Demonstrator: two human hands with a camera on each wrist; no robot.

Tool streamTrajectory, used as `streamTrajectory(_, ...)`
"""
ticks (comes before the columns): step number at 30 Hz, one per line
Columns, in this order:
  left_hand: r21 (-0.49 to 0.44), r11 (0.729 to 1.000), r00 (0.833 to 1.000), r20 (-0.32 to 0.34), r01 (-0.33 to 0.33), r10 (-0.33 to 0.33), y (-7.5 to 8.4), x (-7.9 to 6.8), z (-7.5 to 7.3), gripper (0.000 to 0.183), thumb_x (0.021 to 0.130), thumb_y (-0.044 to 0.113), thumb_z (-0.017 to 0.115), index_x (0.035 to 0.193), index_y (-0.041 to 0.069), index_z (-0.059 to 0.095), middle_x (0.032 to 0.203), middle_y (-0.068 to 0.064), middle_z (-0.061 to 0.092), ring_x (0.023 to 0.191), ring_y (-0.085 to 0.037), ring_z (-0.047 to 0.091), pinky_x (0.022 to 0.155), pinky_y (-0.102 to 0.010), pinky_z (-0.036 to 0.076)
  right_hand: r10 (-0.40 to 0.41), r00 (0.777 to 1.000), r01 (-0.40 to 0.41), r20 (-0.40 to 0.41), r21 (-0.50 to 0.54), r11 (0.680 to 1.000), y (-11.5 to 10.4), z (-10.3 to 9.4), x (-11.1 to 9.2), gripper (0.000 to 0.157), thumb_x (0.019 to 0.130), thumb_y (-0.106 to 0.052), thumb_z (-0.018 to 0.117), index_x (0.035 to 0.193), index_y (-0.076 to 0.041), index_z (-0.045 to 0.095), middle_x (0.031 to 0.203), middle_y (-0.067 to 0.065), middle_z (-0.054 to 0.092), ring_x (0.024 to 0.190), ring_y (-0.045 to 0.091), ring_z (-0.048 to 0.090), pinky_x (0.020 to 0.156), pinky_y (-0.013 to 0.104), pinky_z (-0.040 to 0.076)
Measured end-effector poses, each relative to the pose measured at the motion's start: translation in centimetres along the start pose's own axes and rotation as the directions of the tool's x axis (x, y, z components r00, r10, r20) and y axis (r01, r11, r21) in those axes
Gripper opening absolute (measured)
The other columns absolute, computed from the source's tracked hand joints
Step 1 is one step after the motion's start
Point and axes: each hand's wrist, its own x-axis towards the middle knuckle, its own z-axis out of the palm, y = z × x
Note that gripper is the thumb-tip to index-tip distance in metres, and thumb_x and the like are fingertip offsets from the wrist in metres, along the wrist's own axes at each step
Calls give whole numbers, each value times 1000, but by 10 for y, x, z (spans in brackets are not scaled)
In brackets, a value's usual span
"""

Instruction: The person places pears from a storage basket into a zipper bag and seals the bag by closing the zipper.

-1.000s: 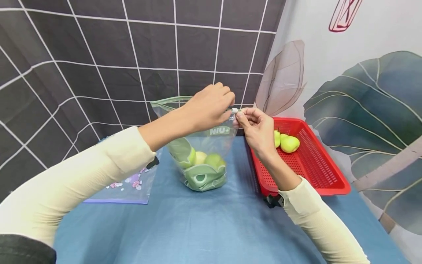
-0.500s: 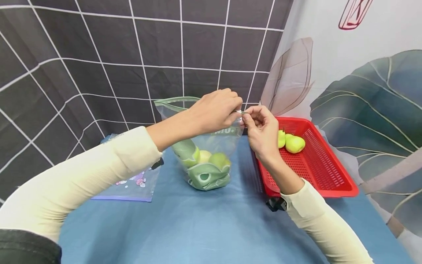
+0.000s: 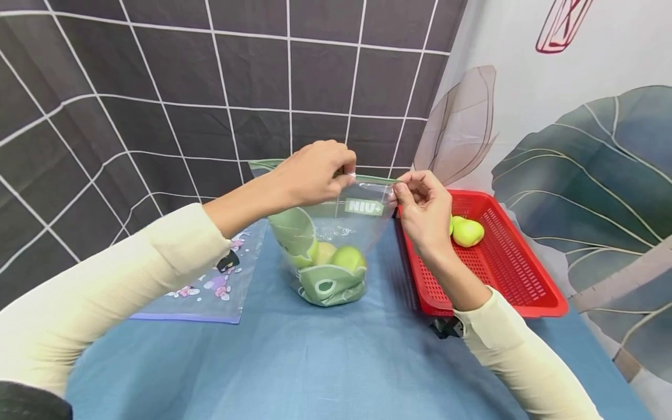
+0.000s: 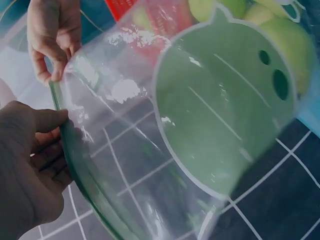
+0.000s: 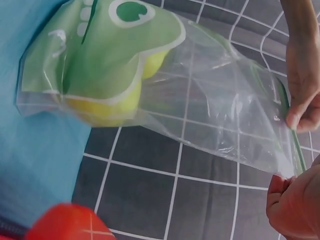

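Observation:
A clear zip bag (image 3: 329, 289) with green printed shapes stands upright on the blue cloth, holding several green-yellow fruits (image 3: 348, 258). My left hand (image 3: 317, 172) pinches the bag's green zip strip (image 3: 375, 179) near the middle of the top edge. A small white bit, seemingly the slider, shows at its fingertips. At the right top corner, my right hand (image 3: 426, 210) pinches the end of the strip between thumb and fingers. To the left of the left hand the bag's mouth is partly hidden by that hand and forearm. Both hands also grip the strip in the left wrist view.
A red perforated basket (image 3: 504, 274) stands at the right with yellow-green pears (image 3: 467, 232) in it, partly behind the right wrist. To the left lies a flat clear bag (image 3: 210, 297) with a purple edge and pink prints. A dark grid-patterned backdrop rises behind the table.
My left hand has slid left along the zip strip, away from the right hand. The strip and the NIU+ label now show between them. The right hand keeps its pinch at the corner.

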Motion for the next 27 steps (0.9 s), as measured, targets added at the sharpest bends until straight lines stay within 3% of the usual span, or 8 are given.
streamTrajectory(5,-35,999,1000,-20,10,-10,-10,-7,-7,12,107,14,71,99,7,75,103,-12,75,97,-31,69,91,-45,57,6,1000,-6,1,17,1000,0,-8,4,10,102,12,73,102,2,70,76,-12,75,67,4,71,66,18,63)
streamTrajectory(12,-44,997,997,-43,55,-57,-27,-23,-18,11,106,14,73,98,7,77,101,-12,77,98,-30,71,92,-45,57,2,999,-5,-37,-57,998,-1,-24,8,14,105,8,72,101,-5,72,77,-16,73,68,2,70,63,13,56)
streamTrajectory(17,-51,994,992,-73,100,-104,-40,-36,-25,10,105,13,75,98,7,78,98,-11,77,93,-29,70,86,-43,55,12,999,-17,-51,-90,996,-2,-37,10,13,106,6,71,101,-7,71,79,-17,73,70,1,69,68,14,59)
streamTrajectory(27,-67,983,978,-110,174,-180,-59,-53,-29,11,106,15,75,98,7,80,97,-11,79,93,-27,70,85,-43,53,36,996,-45,-83,-109,993,1,-56,13,17,106,1,73,99,-14,71,80,-13,71,72,5,67,71,15,60)
